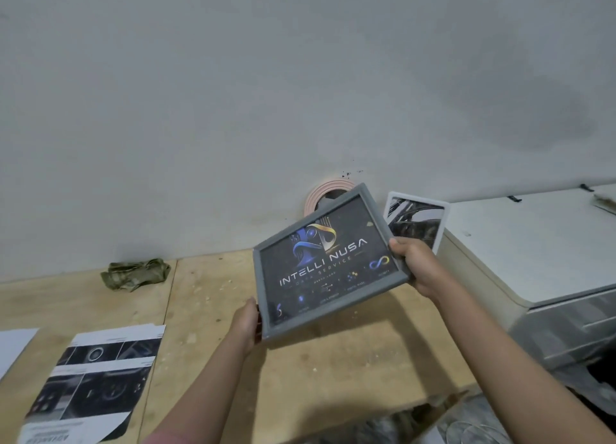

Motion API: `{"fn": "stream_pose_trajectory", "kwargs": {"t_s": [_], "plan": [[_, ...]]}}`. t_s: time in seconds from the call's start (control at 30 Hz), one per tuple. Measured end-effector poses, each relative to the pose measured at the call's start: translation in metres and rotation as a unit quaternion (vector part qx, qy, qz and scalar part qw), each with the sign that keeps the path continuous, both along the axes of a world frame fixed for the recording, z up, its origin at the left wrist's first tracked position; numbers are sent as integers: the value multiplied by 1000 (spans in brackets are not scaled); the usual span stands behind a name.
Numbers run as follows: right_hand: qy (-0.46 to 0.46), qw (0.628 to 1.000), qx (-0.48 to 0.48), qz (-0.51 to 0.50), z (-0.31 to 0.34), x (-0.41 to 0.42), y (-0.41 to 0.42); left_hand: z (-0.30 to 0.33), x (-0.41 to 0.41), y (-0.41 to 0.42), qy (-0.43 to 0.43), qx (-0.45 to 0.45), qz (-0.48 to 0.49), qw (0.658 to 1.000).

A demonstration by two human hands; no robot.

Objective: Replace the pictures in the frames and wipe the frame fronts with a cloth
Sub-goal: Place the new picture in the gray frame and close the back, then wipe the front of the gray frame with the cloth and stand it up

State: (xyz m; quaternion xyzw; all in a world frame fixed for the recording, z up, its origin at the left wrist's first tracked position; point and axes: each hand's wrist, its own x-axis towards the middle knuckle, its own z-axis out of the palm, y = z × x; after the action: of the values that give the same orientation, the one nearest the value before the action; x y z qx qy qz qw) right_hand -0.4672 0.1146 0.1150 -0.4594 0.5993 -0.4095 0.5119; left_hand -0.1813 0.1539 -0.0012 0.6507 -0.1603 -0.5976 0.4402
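I hold a grey picture frame (328, 263) tilted above the plywood table, its front towards me, showing a dark poster with blue and gold graphics. My left hand (247, 322) grips its lower left corner and my right hand (416, 263) grips its right edge. Behind it a white frame (416, 222) with a dark picture leans upright against the wall. A crumpled olive-green cloth (136, 273) lies on the table near the wall, left of the frames. A loose printed sheet (93, 380) with dark photos lies flat at the front left.
The plywood table (316, 377) runs along a grey wall. A white printer (533, 253) stands at the right. A pink coil (321, 192) sits against the wall behind the grey frame. A white paper (13, 343) lies at the far left edge.
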Motion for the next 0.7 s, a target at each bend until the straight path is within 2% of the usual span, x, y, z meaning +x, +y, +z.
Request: {"fn": "stream_pose_trajectory", "kwargs": {"t_s": [0.17,0.37,0.57,0.7], "plan": [[-101,993,58,1,-44,14,-4,12,43,4,-20,-25,66,997],[-156,980,119,13,-81,56,-18,20,80,17,-153,-26,113,981],[-161,972,166,45,-92,105,-54,16,103,40,-107,-22,167,980],[-175,958,194,119,-96,159,-76,19,133,54,-148,-10,245,958]]}}
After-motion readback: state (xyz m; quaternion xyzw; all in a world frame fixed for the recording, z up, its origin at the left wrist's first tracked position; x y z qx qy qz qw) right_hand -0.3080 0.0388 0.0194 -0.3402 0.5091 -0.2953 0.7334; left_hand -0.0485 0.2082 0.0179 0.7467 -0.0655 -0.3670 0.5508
